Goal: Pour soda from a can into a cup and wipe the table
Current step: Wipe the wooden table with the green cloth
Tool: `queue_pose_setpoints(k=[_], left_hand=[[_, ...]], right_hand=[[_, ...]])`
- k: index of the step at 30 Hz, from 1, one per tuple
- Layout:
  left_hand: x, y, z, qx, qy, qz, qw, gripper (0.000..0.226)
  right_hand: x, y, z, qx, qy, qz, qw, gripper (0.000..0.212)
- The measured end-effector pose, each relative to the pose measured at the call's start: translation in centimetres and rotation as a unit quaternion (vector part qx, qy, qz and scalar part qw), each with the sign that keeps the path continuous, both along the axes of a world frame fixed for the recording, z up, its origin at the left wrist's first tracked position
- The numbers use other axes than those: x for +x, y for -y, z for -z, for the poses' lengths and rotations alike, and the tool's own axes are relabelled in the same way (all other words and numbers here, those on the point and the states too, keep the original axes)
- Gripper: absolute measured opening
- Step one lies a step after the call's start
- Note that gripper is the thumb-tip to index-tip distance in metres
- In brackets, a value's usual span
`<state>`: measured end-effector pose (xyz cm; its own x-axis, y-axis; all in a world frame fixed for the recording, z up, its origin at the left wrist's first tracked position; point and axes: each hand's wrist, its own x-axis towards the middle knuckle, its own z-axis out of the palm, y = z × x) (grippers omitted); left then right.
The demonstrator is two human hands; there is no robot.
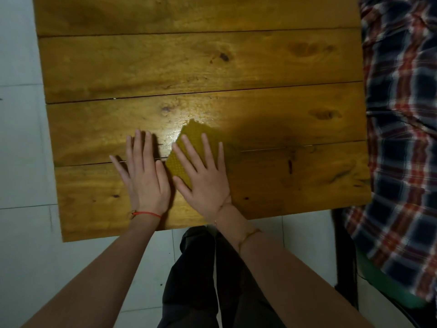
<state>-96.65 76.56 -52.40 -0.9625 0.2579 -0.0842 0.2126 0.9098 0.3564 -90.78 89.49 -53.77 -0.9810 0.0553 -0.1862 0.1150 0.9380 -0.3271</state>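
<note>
- The table (pixel 165 67) is seen from above — plank top, its near edge at 6 o'clock, its left edge along pale floor tiles (pixel 19 138).
- A yellow cloth (pixel 201 131) lies flat on the near half of the table, about the middle, tilted as a diamond.
- The right hand (pixel 203 176) is pressed flat on the cloth, fingers straight and spread.
- The left hand (pixel 144 171) rests flat on bare wood just beside it at 9 o'clock, fingers straight, holding nothing.
- The far planks toward 12 o'clock are bare wood; a wet sheen shows just beyond the cloth.
- A plaid fabric (pixel 402 138) borders the table's right edge at 3 o'clock.
- No readable writing is seen.
</note>
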Motion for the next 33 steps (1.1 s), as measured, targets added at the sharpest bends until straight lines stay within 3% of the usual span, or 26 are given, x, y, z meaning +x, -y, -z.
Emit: queue_pose_setpoints(k=[5,12,19,24,33], left_hand=[[-2.1,-0.4,0.3,-0.009,-0.007,-0.005,1.000,0.057],[-7.4,-1.4,0.8,-0.013,-0.022,0.010,1.000,0.055],[-10.8,-2.8,1.3,-0.029,-0.015,0.017,0.999,0.057],[-10.6,-3.1,1.7,-0.059,-0.003,0.016,0.998,0.060],[-10.7,-3.4,1.3,-0.076,0.012,0.011,0.997,0.063]], right_hand=[[-6.1,-0.3,0.5,0.036,-0.025,-0.055,0.998,0.063],[-13.2,-3.8,1.1,0.047,-0.051,-0.018,0.997,0.066],[-15.7,-12.3,1.0,0.101,-0.039,0.072,0.992,0.070],[-11.9,-19.7,0.8,0.135,0.001,0.165,0.977,0.069],[-12.5,-12.2,0.2,0.097,0.038,0.321,0.941,0.070]])
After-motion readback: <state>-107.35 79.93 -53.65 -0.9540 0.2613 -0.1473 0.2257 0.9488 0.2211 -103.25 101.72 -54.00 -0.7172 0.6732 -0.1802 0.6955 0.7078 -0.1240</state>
